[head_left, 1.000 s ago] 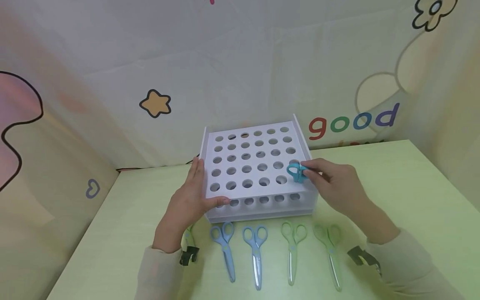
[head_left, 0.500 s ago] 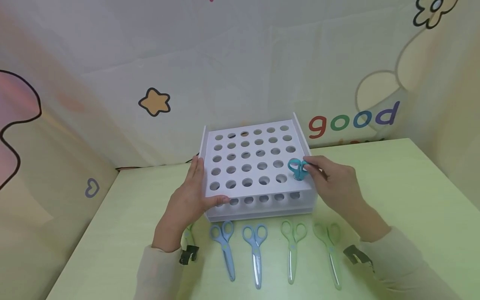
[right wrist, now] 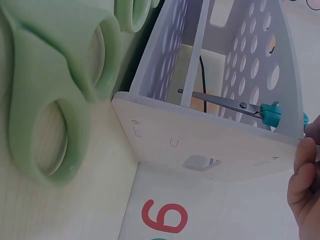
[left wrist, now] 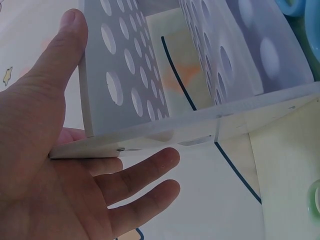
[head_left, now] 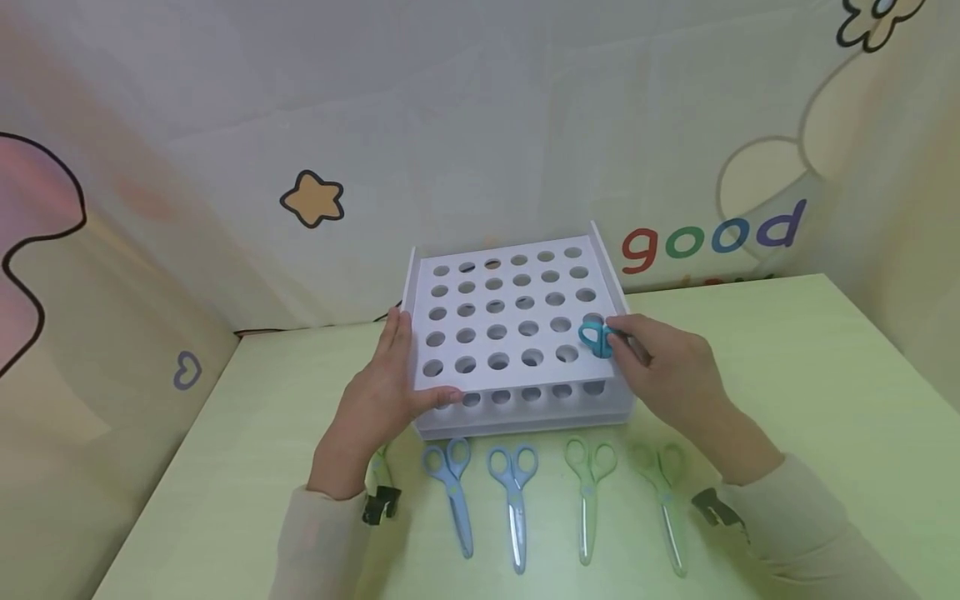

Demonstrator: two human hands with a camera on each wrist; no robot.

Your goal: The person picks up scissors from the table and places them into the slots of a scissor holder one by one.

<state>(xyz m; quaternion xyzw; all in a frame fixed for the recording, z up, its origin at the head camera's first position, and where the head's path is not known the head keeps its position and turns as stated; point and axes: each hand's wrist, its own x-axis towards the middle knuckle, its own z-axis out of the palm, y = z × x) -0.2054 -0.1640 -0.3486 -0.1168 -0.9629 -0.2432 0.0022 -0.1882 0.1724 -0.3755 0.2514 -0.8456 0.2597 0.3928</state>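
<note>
In the head view, my right hand (head_left: 671,367) pinches the handle of teal scissors (head_left: 600,346) at the front right hole of a white holed rack (head_left: 517,373). The scissors' blades (right wrist: 225,104) pass through the top panel and lie inside the rack in the right wrist view. Most of the right hand is out of that view. My left hand (head_left: 371,408) rests at the rack's front left corner. Its thumb lies along the front edge of the top panel, and its extended fingers lie along the side wall (left wrist: 150,132).
In front of the rack lie two blue scissors (head_left: 453,492) and two green scissors (head_left: 587,504), handles toward the rack. Another green pair (head_left: 382,471) is partly hidden by the left wrist. A printed curtain (head_left: 480,150) hangs behind the pale table (head_left: 285,400).
The teal scissors rose a little at the hole, then sank slightly, still pinched by my right hand. My left hand keeps its place on the rack, and the view has shifted slightly.
</note>
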